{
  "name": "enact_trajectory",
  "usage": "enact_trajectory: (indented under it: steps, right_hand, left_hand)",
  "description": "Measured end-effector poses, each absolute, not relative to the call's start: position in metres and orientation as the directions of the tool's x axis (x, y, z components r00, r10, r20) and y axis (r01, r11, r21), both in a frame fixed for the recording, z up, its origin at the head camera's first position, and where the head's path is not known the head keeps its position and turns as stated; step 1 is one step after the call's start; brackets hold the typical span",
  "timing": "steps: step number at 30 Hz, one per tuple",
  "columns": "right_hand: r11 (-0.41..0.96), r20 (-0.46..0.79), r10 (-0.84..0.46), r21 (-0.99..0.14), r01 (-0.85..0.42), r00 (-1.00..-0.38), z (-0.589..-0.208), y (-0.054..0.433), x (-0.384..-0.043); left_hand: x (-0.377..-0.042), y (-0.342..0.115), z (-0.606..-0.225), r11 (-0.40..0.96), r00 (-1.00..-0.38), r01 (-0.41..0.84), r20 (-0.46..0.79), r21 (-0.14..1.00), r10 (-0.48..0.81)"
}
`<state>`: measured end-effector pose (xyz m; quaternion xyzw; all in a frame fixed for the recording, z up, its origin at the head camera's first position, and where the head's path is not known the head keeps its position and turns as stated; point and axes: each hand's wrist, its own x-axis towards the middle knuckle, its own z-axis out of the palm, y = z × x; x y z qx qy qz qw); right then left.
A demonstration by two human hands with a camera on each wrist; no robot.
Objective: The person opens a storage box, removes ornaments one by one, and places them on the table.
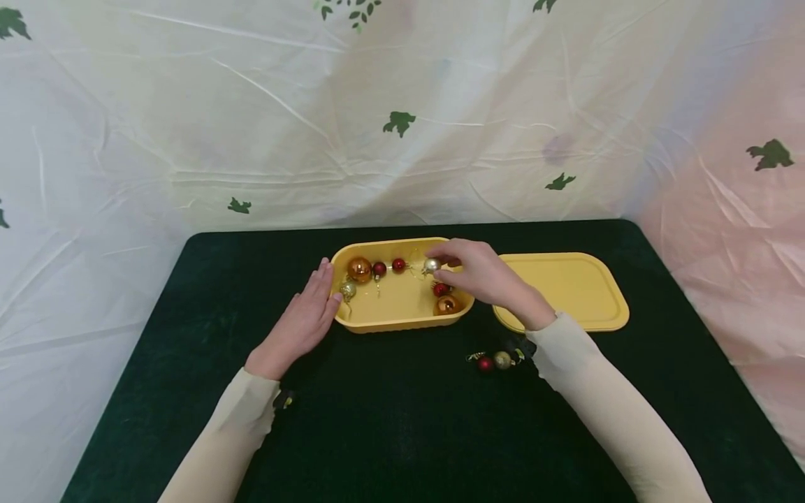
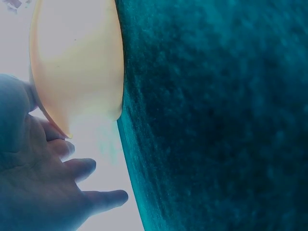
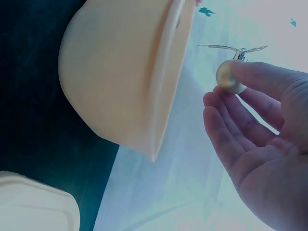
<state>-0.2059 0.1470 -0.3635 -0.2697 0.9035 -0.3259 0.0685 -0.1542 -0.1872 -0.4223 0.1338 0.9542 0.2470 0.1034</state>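
Yellow and rounded at its corners, the box (image 1: 402, 325) sits toward the far side of the dark green surface (image 1: 390, 426). The left hand (image 1: 305, 307) lies along the box's left end, its fingers extended and touching the wall, with the thumb at the near left corner; it grasps nothing.

The right hand (image 1: 481, 274) reaches over the right end and pinches a pale gold ball (image 1: 432, 265) between thumb and fingers, at the far right part of the box. In the right wrist view, a metal cap and a thin string top this ball.

Inside the box, a large copper ball (image 1: 360, 270) is in the far left corner, with a glittery gold ball (image 1: 348, 289) just near of it. To its right are a dark red ball (image 1: 379, 270) and then a bright red ball (image 1: 399, 265) along the far wall. Toward the near right corner lie a red ball (image 1: 441, 288) and a second copper ball (image 1: 447, 305).

A flat yellow lid (image 1: 569, 290) lies right of the box, partly behind the right forearm. Near of the lid, another red ball (image 1: 485, 364) and another gold ball (image 1: 502, 360) lie side by side on the surface.
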Motion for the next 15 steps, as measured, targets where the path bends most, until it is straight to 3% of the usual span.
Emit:
enact_trajectory:
  steps: [15]
  right_hand:
    - [0.613, 0.123, -0.522, -0.634, -0.471, -0.844, -0.351, 0.174, -0.175]
  left_hand:
    - [-0.156, -0.188, -0.424, 0.855, -0.944, 0.199, -0.139, 0.48, 0.298]
